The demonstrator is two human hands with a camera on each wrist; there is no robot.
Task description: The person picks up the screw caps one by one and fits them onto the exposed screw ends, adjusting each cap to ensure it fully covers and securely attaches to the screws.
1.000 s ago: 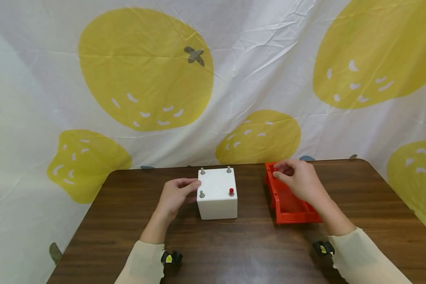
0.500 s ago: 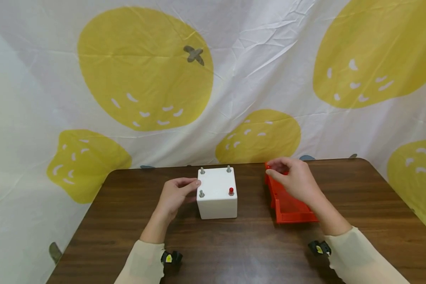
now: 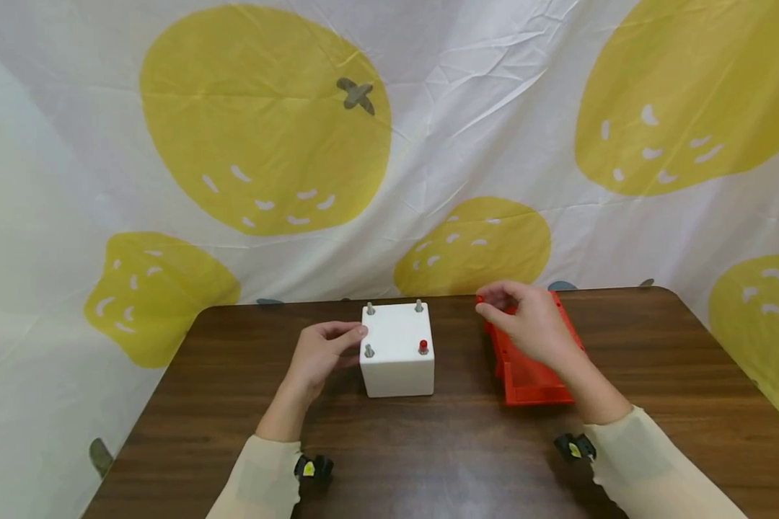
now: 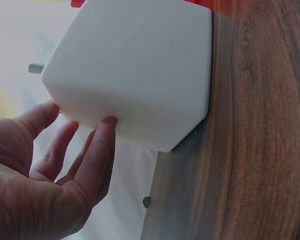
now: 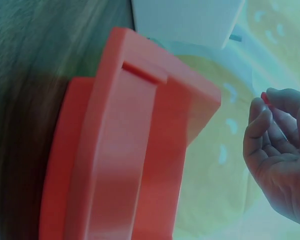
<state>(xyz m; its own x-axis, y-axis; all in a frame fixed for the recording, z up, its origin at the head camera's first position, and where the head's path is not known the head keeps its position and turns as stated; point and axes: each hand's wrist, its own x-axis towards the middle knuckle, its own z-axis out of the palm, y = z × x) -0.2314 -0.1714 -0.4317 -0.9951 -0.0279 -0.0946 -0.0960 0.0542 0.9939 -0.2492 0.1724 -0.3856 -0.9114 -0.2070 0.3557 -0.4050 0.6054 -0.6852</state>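
A white block (image 3: 397, 331) stands on the table, with a threaded stud near each corner of its top. Three are bare metal, such as the back left stud (image 3: 371, 308); the front right one wears a red cap (image 3: 423, 345). My left hand (image 3: 318, 357) rests its fingertips against the block's left side, the thumb at the top edge. Between thumb and fingertips, my right hand (image 3: 526, 324) pinches a small red cap (image 5: 264, 98). This hand is above the back left part of a red bin (image 3: 537, 394), partly hiding it.
The brown wooden table (image 3: 467, 461) runs back to a hanging white cloth (image 3: 441, 137) printed with yellow fruit. The bin stands right of the block, with a strip of table between them. A black wrist device (image 3: 575, 447) sits at each sleeve.
My right hand has moved left and slightly up with the small red cap, from over the bin toward its back left edge. My left hand stays at the block.
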